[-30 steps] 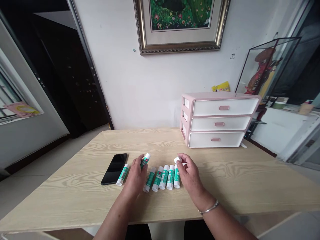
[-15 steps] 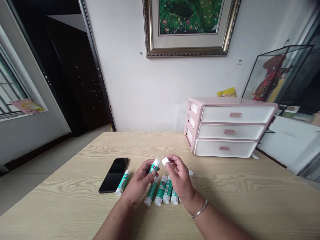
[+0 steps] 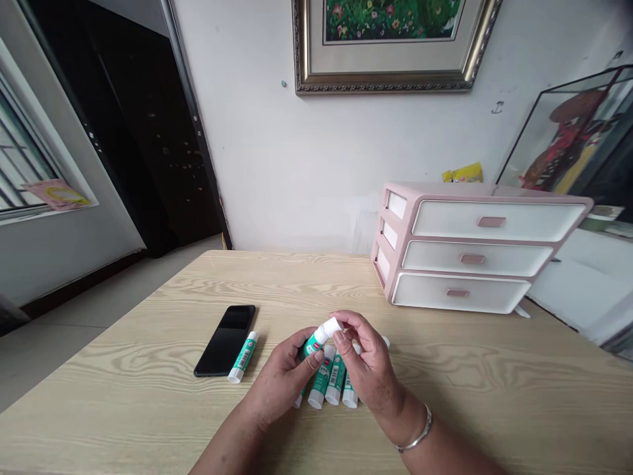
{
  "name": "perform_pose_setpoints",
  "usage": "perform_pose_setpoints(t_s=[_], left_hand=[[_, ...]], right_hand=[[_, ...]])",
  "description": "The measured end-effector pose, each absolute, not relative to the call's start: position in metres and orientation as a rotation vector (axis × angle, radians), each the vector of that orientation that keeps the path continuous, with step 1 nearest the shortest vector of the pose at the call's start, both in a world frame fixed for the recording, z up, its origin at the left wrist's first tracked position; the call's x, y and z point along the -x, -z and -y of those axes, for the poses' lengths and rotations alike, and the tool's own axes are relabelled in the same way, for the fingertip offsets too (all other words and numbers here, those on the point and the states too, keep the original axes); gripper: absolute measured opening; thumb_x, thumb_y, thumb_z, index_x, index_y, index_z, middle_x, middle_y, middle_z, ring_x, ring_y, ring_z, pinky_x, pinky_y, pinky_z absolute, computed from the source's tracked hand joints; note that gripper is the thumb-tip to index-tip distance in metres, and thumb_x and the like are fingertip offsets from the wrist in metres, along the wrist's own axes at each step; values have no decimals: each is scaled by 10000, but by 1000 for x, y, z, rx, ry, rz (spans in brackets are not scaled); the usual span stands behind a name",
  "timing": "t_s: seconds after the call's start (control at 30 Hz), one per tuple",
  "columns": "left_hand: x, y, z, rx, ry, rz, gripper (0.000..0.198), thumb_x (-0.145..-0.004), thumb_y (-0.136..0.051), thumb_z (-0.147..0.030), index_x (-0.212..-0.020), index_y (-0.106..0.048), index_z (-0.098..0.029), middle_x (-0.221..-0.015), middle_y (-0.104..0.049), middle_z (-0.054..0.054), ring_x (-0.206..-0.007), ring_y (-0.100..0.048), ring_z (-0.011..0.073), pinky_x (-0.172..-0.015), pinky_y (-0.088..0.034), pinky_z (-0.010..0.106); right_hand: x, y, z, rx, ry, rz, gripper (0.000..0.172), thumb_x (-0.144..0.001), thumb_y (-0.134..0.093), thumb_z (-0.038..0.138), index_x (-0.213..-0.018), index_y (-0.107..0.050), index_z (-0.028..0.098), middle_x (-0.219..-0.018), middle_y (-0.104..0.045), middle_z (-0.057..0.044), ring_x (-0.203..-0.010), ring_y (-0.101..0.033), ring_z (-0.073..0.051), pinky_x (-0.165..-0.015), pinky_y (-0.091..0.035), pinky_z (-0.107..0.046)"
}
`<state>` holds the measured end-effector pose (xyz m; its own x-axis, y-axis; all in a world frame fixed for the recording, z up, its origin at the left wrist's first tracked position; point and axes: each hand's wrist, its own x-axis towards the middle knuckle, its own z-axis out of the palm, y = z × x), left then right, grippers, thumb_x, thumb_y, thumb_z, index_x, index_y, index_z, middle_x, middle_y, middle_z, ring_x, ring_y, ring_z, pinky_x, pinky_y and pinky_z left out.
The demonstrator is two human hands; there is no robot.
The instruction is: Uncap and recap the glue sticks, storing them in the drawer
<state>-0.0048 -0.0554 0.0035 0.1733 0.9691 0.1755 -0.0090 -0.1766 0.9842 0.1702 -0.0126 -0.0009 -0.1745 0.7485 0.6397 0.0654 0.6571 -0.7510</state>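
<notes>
1. Glue stick (image 3: 315,343) with a green label sits tilted in the left hand (image 3: 281,377), above the worktop and not touching it, its white end pointing up and to the right.
2. The left hand's fingers (image 3: 307,359) curl closely round the labelled body of the stick.
3. The right hand (image 3: 368,364) meets the stick at its upper end, its fingers (image 3: 343,323) pinched narrow on a white cap (image 3: 331,326) (whether the cap is fully seated, I cannot tell). A silver bangle (image 3: 419,432) circles that wrist.
4. Row of matching glue sticks (image 3: 336,379) lies just beneath both hands, side by side on the pale wood-grain worktop (image 3: 123,396). 3 show clearly, a sliver of another peeks out by the left hand, and a white end shows beyond the right hand.
5. Black phone (image 3: 225,341) lies face up left of the hands, with 1 more glue stick (image 3: 243,357) touching or just beside its right edge.
6. Pink-and-white drawer unit (image 3: 469,247) with 3 drawers stands at the back right of the worktop, well apart from the hands. A yellow packet (image 3: 462,173) shows behind it, and a gilt-framed picture (image 3: 390,82) hangs on the wall above.
</notes>
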Motion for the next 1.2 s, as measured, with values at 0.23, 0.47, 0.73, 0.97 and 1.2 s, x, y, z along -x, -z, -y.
perform_pose_setpoints(t_s=[0.23, 0.47, 0.73, 0.97, 1.2], left_hand=[[2, -9, 60, -1389, -1174, -996, 450, -895, -714, -435, -1270, -668, -191, -1028, -719, 87, -897, -648, 211, -789, -520, 279], [4, -6, 61, -1421, -1173, -962, 428, -910, -698, -433, -1271, -670, -207, -1091, -711, 103, -958, -638, 221, -857, -507, 307], [3, -4, 61, -1328, -1186, -904, 431, -899, -714, -420, -1263, -653, -199, -1029, -691, 88, -882, -624, 189, -787, -499, 290], [10, 5, 58, -1304, -1196, -912, 386, -909, -636, -508, -1051, -698, -155, -757, -555, 6, -640, -458, 122, -548, -358, 226], [13, 11, 56, -1274, -1323, -1034, 529, -931, -494, -634, -674, -577, -179, -585, -426, -29, -544, -339, 114, -509, -269, 249]], right_hand=[[-174, 0, 15, 660, -664, 1697, 252, -1001, -562, 316, -1238, -630, 266, -1156, -681, -65, -921, -653, -184, -798, -565, -315], [-172, 0, 18, 654, -693, 1673, 238, -1002, -563, 306, -1223, -643, 269, -1118, -694, -64, -923, -659, -181, -798, -572, -314], [-174, 2, 20, 626, -634, 1782, 271, -998, -564, 278, -1249, -665, 279, -1180, -705, -78, -978, -679, -202, -839, -591, -350], [-173, -2, 27, 477, -598, 1905, 365, -982, -570, 197, -1325, -622, 311, -1227, -671, -72, -1155, -621, -228, -976, -539, -412], [-179, 2, 26, 602, -606, 1871, 293, -962, -589, 237, -1250, -625, 277, -1157, -667, -75, -997, -637, -221, -832, -553, -367]])
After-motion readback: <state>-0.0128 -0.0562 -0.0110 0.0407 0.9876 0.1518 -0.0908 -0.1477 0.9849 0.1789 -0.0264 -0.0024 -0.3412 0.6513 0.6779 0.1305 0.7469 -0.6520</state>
